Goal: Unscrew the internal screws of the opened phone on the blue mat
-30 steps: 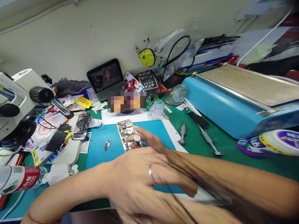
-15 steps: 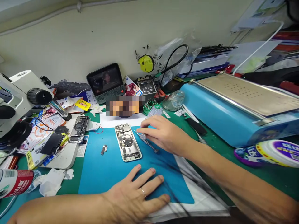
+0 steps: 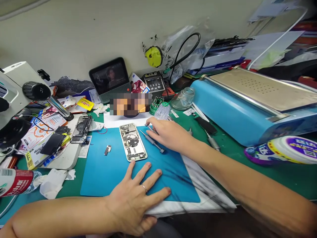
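An opened phone body (image 3: 138, 147), its inner parts exposed, lies on the blue mat (image 3: 99, 178). My left hand (image 3: 135, 196), wearing a ring, rests with fingers spread on the mat; one fingertip reaches the phone's lower edge. A slim metal screwdriver (image 3: 154, 142) lies right of the phone, its tip pointing up-left. Just beyond it my right hand (image 3: 168, 132) has its fingers bent and pinched near the mat's far edge. A small greyish bit shows at those fingertips, too little to name. Left of the phone lies a small dark phone part (image 3: 107, 150).
Another opened phone (image 3: 81, 129) sits on the microscope base (image 3: 70, 158) at left. A green bit holder (image 3: 156, 105) and a glass jar (image 3: 183, 98) stand behind. At right are a blue heating-plate machine (image 3: 223, 112), a black-handled tool (image 3: 204, 125) and a purple-white tub (image 3: 282, 150).
My right hand has come off the screwdriver, which stays on the mat, and moved slightly farther away. My left hand has shifted forward and left to the phone's edge. The camera view tilted slightly.
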Demonstrator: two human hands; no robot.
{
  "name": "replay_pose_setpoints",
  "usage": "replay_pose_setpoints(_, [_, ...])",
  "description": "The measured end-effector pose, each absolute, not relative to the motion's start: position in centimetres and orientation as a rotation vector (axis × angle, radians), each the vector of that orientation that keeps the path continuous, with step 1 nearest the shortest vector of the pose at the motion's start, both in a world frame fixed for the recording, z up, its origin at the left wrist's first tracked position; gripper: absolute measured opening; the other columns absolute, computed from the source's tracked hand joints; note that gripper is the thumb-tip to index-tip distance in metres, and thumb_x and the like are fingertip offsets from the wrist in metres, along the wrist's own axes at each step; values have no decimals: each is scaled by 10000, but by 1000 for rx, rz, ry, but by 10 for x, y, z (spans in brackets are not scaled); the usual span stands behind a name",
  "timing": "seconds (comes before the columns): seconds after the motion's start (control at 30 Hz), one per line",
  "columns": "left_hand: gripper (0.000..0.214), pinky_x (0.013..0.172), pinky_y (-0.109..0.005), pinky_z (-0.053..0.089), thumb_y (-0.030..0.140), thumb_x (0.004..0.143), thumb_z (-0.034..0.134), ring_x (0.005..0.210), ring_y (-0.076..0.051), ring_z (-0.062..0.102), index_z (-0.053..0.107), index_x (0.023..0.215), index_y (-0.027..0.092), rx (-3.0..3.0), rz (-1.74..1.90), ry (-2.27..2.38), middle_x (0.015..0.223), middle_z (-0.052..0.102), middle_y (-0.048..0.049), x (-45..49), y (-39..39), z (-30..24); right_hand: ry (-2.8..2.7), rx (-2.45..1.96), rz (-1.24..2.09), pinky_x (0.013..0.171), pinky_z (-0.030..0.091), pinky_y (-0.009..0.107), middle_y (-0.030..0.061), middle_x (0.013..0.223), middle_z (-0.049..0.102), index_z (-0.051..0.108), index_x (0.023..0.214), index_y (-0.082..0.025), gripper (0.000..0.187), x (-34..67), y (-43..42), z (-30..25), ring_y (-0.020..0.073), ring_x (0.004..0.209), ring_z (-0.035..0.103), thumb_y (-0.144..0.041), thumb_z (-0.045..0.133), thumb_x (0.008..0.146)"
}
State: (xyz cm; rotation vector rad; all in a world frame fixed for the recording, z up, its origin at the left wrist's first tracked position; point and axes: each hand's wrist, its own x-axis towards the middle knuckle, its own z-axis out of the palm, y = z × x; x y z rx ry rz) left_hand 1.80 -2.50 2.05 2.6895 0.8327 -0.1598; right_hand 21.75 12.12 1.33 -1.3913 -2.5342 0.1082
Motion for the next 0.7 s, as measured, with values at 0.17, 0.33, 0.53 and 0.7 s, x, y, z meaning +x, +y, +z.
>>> replay_pose_setpoints(0.17, [734, 1060, -765, 79, 490, 869, 538, 1461, -401, 101, 235, 1507, 291, 2688, -177, 808, 1605, 170, -103, 16, -22, 24, -2604, -1427, 107, 580, 337, 264, 60, 883, 727, 520, 1085, -197, 200, 217, 123, 13, 227, 789, 685, -320, 464, 938])
replay_pose_setpoints(0.33, [714, 1052, -775, 94, 504, 898, 502, 1468, -395, 71, 211, 1514, 290, 2656, -175, 785, 1611, 140, -106, 14, -19, 27, -2591, -1464, 56, 566, 308, 271, 67, 925, 726, 530, 1078, -193, 205, 216, 125, 15, 224, 782, 681, -327, 448, 947])
replay_pose_setpoints(0.53, [697, 1058, -774, 77, 503, 913, 494, 1459, -419, 92, 228, 1512, 269, 2657, -186, 774, 1611, 117, -126, 15, -19, 27, -2620, -1413, 4, 572, 287, 278, 59, 858, 721, 574, 926, -183, 269, 211, 111, 28, 208, 793, 676, -397, 417, 969])
replay_pose_setpoints(0.7, [706, 1060, -768, 97, 530, 916, 481, 1461, -412, 92, 215, 1519, 278, 2681, -192, 773, 1613, 117, -120, 14, -18, 24, -2730, -1345, -57, 530, 213, 287, 60, 706, 702, 579, 935, -178, 245, 208, 102, 30, 200, 619, 641, -376, 435, 955])
